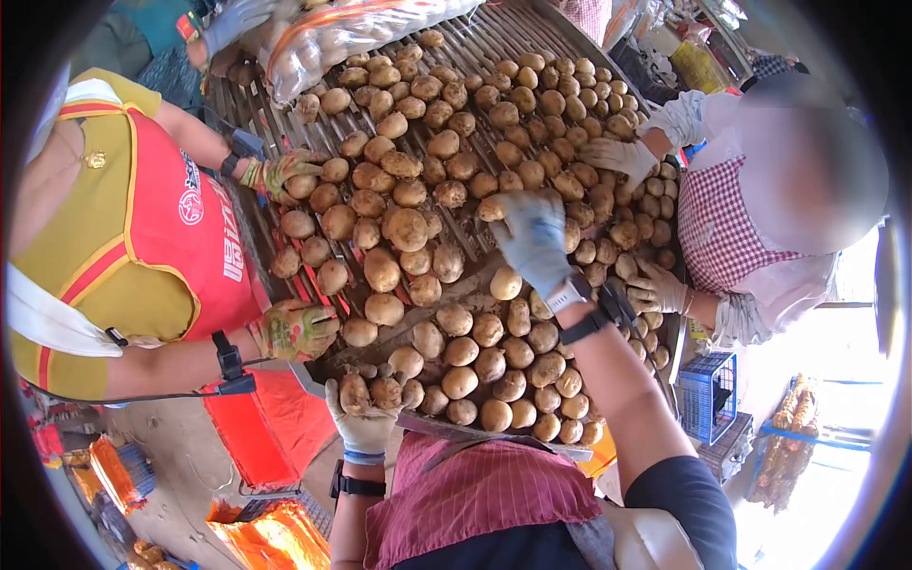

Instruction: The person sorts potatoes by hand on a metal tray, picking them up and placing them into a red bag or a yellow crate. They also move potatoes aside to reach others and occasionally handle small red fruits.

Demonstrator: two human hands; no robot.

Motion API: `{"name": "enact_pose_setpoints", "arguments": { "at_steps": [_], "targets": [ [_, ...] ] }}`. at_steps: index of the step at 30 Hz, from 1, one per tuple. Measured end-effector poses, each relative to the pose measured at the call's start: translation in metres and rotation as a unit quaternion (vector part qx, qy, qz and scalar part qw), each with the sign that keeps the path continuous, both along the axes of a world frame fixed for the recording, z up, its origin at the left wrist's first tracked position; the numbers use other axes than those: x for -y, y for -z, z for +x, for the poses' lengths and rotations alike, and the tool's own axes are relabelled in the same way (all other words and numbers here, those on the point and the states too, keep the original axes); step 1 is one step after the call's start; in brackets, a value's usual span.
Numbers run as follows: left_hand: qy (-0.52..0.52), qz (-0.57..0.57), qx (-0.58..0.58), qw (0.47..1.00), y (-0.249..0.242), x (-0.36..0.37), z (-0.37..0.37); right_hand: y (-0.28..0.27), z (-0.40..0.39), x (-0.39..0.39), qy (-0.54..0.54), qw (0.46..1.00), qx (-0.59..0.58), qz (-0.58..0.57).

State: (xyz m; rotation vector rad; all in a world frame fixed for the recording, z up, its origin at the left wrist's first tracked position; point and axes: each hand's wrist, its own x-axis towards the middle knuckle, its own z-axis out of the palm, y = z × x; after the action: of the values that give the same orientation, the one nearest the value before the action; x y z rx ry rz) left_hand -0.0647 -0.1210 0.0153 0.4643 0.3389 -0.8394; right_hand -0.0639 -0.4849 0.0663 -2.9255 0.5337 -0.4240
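Note:
Many brown potatoes (460,382) lie across a slatted metal sorting table (475,43). My right hand (534,237), in a blue and white glove with a watch at the wrist, reaches over the middle, its fingers closed on a potato (491,209). At the table's near left corner is my left hand (366,423), in a pale glove, its fingers wrapped round small potatoes (355,393) at the edge.
A co-worker in a red apron (204,228) has both gloved hands at the left edge; another in a checked apron (727,223) reaches in from the right. A potato bag (351,38) rests at the far end. Blue crates (708,397) stand right, orange bags (271,537) below left.

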Motion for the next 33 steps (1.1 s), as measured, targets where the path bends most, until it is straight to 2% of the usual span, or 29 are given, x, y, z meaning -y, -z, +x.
{"name": "enact_pose_setpoints", "arguments": {
  "at_steps": [1, 3, 4, 6, 10, 15, 17, 19, 24, 26, 28, 31, 32, 33],
  "targets": [
    [-0.001, 0.001, -0.002, 1.0, 0.003, -0.002, -0.001, 0.004, 0.014, -0.004, -0.001, 1.0, -0.002, 0.001],
    [0.001, 0.015, 0.002, 1.0, 0.006, -0.003, 0.0, 0.015, 0.041, -0.007, -0.052, 0.972, -0.216, -0.077],
    [-0.001, 0.014, 0.003, 1.0, 0.008, -0.002, 0.001, 0.023, 0.049, -0.001, -0.054, 0.972, -0.214, -0.079],
    [0.01, -0.019, 0.036, 0.999, 0.013, -0.003, -0.001, 0.04, 0.063, 0.008, -0.081, 0.934, -0.284, -0.199],
    [-0.004, 0.01, 0.028, 1.0, 0.025, -0.006, -0.004, 0.035, 0.074, 0.034, -0.135, 0.962, -0.22, -0.09],
    [0.02, -0.044, 0.036, 0.998, 0.015, -0.004, 0.001, 0.025, 0.084, 0.032, -0.154, 0.945, -0.28, -0.071],
    [0.0, -0.006, 0.011, 1.0, 0.01, -0.002, 0.0, 0.023, 0.079, 0.029, -0.185, 0.94, -0.279, -0.071],
    [-0.019, 0.032, -0.016, 0.999, 0.001, 0.003, 0.0, 0.021, 0.072, 0.026, -0.183, 0.943, -0.268, -0.068],
    [-0.052, -0.005, -0.058, 0.997, -0.024, 0.025, 0.009, 0.014, 0.054, 0.016, -0.152, 0.952, -0.265, -0.009],
    [-0.055, -0.016, -0.04, 0.998, -0.03, 0.03, 0.013, 0.023, 0.046, 0.022, -0.134, 0.976, -0.172, 0.003],
    [-0.07, -0.053, -0.067, 0.994, -0.026, 0.033, 0.017, 0.03, 0.042, 0.029, -0.124, 0.982, -0.142, 0.03],
    [-0.086, -0.029, -0.067, 0.994, -0.026, 0.038, 0.023, 0.033, 0.043, 0.038, -0.073, 0.967, -0.109, 0.217],
    [-0.097, -0.007, -0.067, 0.993, -0.025, 0.039, 0.024, 0.033, 0.044, 0.038, -0.075, 0.967, -0.11, 0.216],
    [-0.087, -0.012, -0.053, 0.995, -0.027, 0.038, 0.023, 0.035, 0.046, 0.037, -0.097, 0.976, -0.129, 0.145]
  ]
}}
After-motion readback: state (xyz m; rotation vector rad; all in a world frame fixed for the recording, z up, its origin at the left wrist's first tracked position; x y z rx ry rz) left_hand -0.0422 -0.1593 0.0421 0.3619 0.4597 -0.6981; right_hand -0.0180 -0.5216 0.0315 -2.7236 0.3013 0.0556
